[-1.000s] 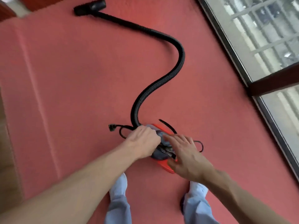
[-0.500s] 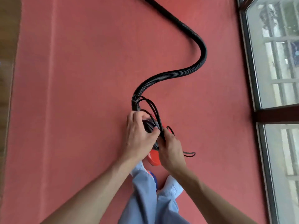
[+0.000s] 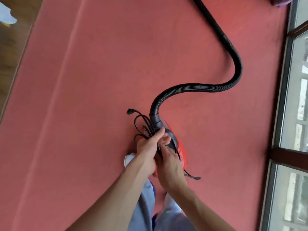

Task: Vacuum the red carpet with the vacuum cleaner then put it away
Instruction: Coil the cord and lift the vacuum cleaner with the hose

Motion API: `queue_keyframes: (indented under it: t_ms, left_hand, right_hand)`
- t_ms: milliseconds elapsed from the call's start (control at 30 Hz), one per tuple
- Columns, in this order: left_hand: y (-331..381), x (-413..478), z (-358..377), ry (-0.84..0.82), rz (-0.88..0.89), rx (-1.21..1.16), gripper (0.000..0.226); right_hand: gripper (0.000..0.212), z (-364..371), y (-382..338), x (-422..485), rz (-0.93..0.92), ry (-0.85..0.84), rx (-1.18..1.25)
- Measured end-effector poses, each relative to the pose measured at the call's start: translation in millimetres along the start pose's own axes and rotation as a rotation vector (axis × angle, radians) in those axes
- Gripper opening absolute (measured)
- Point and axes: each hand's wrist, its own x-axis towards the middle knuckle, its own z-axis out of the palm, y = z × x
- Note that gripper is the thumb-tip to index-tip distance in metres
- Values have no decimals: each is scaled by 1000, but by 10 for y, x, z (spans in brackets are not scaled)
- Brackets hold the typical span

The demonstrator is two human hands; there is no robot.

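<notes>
red vacuum cleaner (image 3: pixel 181 150) apparently points hose-end away.

Soft daylight enters through the window (image 3: pixel 300 80) on the right, lighting the carpet (image 3: pixel 100 97) evenly with only faint shadows. Motion blur smears the upper-left corner, and the wide-angle edges bend.

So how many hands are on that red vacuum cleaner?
2. The left hand grips the looped black cord near the hose joint; the right hand holds the vacuum cleaner just behind it.
</notes>
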Motion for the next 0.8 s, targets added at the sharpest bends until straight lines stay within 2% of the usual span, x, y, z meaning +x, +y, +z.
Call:
queue_keyframes:
  t_ms: [67, 167, 233, 300, 367, 467, 600, 700, 800]
  left_hand:
    - [12, 145, -31, 20, 18, -65, 27]
    - [-29, 299, -160, 176, 117, -69, 26]
    - [-102, 393, -288, 265, 192, 65, 27]
    - [-219, 433, -382, 319, 242, 235, 28]
    - [-372, 483, -362, 327, 250, 352, 28]
    - [-602, 598, -216, 439, 248, 481, 36]
    - [-854, 756, -17, 483, 142, 436, 48]
    - [-964, 835, 57, 500, 118, 474, 66]
    - [-982, 919, 82, 503, 140, 448, 53]
  right_hand:
    - [31, -43, 68, 119, -57, -69, -85]
    - [35, -135, 217, 229, -90, -266, -157]
    - [37, -259, 334, 290, -41, -240, -135]
    - [29, -407, 505, 392, 42, -202, -155]
    - [20, -490, 699, 530, 101, -260, -243]
    - [29, -481, 866, 659, 184, -377, -268]
    - [40, -419, 953, 748, 300, -507, -175]
    - [18, -281, 1010, 704, 290, -541, -92]
    - [12, -123, 1156, 636, 341, -513, 79]
